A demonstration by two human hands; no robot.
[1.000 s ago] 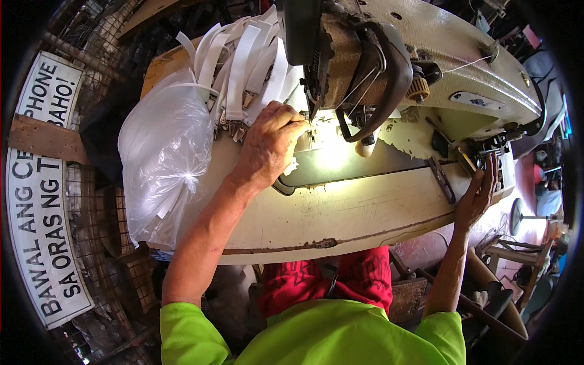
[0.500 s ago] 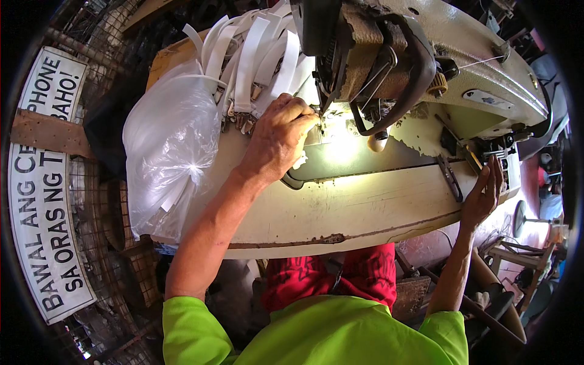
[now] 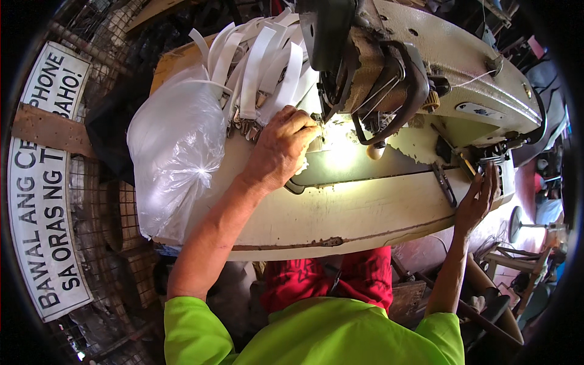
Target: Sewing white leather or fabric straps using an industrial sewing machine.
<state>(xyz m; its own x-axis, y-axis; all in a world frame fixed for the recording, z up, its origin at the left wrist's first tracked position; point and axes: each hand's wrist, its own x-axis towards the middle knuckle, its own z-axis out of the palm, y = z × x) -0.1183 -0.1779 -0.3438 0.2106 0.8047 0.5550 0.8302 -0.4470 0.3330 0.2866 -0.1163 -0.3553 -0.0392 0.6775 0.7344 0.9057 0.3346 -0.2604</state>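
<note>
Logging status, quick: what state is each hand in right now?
Left hand: closed in a pinch by the sewing machine; what it grips cannot be told.
Right hand: open, nothing visibly held.

The left forearm (image 3: 213, 234) slants forward and inward from the elbow (image 3: 187, 286); its wrist (image 3: 250, 182) is nearly straight. The left grip (image 3: 281, 149) is turned back uppermost, with knuckles bent, fingers (image 3: 298, 121) curled and thumb drawn close to them. The right forearm (image 3: 451, 267) rises more steeply. The right grip (image 3: 477, 198), well apart from the left, is loosely extended, its fingers (image 3: 491, 180) pointing away from the body.
</note>
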